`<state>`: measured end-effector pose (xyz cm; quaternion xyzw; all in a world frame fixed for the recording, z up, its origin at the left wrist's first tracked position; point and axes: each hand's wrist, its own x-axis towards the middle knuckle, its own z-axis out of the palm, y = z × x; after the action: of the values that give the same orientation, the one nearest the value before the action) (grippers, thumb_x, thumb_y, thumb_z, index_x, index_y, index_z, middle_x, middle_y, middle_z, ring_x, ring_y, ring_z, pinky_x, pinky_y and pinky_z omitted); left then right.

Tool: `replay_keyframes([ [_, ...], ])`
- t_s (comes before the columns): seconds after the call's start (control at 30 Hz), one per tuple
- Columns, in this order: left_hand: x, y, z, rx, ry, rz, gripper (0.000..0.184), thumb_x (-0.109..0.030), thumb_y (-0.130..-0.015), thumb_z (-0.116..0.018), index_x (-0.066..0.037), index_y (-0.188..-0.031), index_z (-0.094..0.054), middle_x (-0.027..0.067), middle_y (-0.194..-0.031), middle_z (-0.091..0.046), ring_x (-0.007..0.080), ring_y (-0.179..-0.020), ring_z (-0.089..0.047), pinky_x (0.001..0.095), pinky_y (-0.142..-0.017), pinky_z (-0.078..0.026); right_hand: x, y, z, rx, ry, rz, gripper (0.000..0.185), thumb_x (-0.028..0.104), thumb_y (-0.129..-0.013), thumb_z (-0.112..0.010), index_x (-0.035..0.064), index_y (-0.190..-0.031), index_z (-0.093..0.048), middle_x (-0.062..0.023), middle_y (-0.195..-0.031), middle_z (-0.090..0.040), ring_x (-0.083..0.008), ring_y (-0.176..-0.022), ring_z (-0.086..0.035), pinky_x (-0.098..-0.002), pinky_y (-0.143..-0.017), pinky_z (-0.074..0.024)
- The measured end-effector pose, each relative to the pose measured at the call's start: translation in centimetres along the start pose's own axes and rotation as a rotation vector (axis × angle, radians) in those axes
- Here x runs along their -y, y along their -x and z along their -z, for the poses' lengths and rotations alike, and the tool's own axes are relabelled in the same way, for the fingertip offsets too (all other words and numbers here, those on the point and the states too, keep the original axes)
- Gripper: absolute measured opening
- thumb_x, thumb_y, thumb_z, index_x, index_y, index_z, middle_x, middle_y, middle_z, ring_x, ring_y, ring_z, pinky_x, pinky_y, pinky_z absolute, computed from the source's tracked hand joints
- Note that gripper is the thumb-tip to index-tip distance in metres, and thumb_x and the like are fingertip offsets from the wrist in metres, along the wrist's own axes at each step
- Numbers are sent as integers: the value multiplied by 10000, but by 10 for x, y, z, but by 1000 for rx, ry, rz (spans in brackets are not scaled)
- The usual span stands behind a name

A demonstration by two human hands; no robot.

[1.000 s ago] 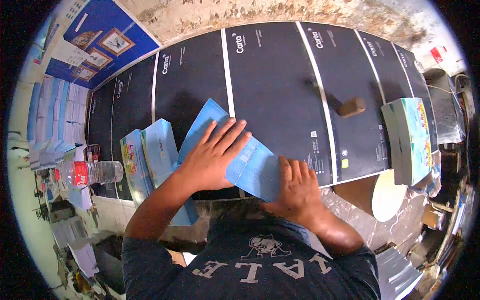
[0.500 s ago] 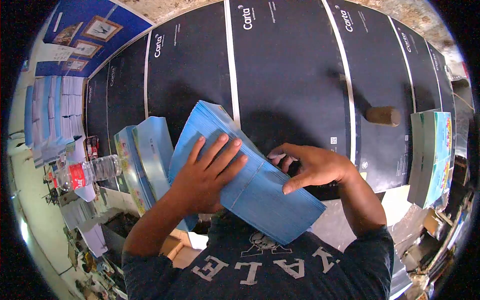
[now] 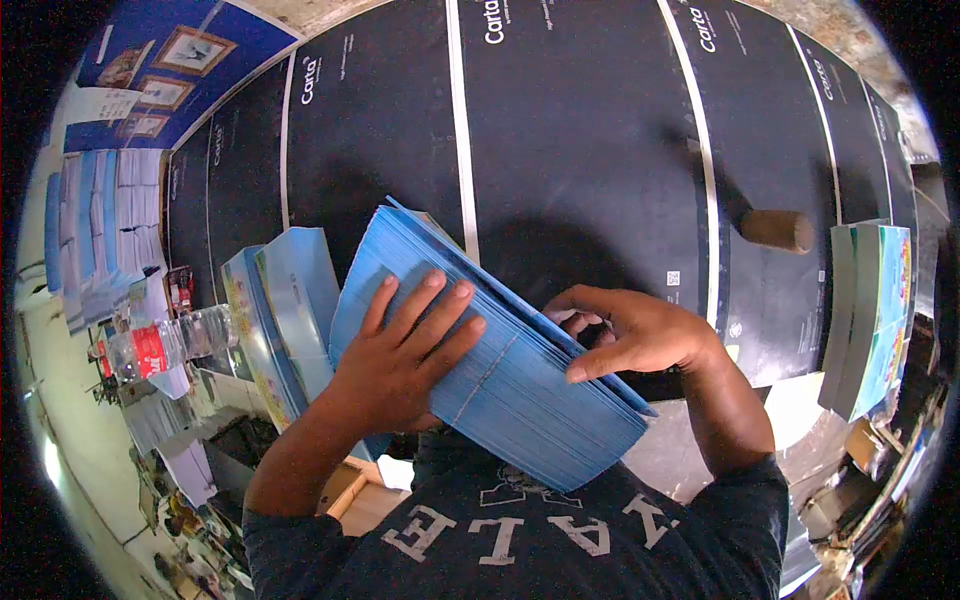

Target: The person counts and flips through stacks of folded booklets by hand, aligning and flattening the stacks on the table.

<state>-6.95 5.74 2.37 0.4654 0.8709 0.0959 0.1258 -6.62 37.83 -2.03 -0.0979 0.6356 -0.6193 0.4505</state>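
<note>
A thick stack of blue booklets (image 3: pixel 520 400) stands on its edge, slanting across the view in front of my chest. My left hand (image 3: pixel 405 355) lies on its edges, fingers spread and stretched out, the thumb hidden below. On the far side of the stack, my right hand (image 3: pixel 635 335) has its thumb on the edges and its fingers curled behind. A few booklets there stand apart from the rest, leaving a narrow dark gap. Beside my left forearm lean further blue booklets (image 3: pixel 300 285) in a pile.
Black wrapped packages (image 3: pixel 580 130) marked "Carta" cover the surface ahead. A brown cylindrical piece (image 3: pixel 778 231) sits on them at right, near another booklet stack (image 3: pixel 860 320). At left are a plastic bottle (image 3: pixel 185 342) with a red label and stacked paper (image 3: pixel 110 215).
A gap has opened along the far side of the blue stack, with a few booklets tilted away near my right hand. My left hand has shifted slightly left.
</note>
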Motion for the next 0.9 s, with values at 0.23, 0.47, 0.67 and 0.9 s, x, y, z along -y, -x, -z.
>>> replay_keyframes([
  [0.23,0,0,1,21,-19,-7,1068,-536,-570,-866,-164,-1467,-422,150,-1584,-347,371,-1466,-305,619,-1172,-177,1,1,2,20,-49,18,757,449,-816,-816,-32,-1327,-532,-191,-1246,-626,-279,-1099,-626,-394,-932,-519],
  [0.47,0,-2,2,-13,-13,-6,1085,-514,-551,-874,-161,-1470,-418,151,-1586,-346,368,-1463,-314,621,-1170,-185,10,10,1,-55,-96,7,922,449,-797,-830,-6,-1459,-379,-245,-1322,-574,-343,-1169,-611,-452,-952,-523],
  [0.67,-1,-4,4,4,-29,-13,1121,-462,-513,-882,-159,-1482,-408,146,-1590,-344,367,-1464,-316,622,-1166,-199,16,17,9,-140,-1,59,934,384,-835,-813,23,-1522,-294,-297,-1353,-551,-378,-1107,-663,-475,-944,-532],
  [0.9,-1,-5,6,9,-21,-16,973,-483,-626,-775,-139,-1464,-421,153,-1580,-361,386,-1455,-328,639,-1166,-194,4,25,19,-413,485,151,720,250,-885,-746,83,-1491,-395,-226,-1342,-581,-421,-1179,-611,-466,-1023,-484],
])
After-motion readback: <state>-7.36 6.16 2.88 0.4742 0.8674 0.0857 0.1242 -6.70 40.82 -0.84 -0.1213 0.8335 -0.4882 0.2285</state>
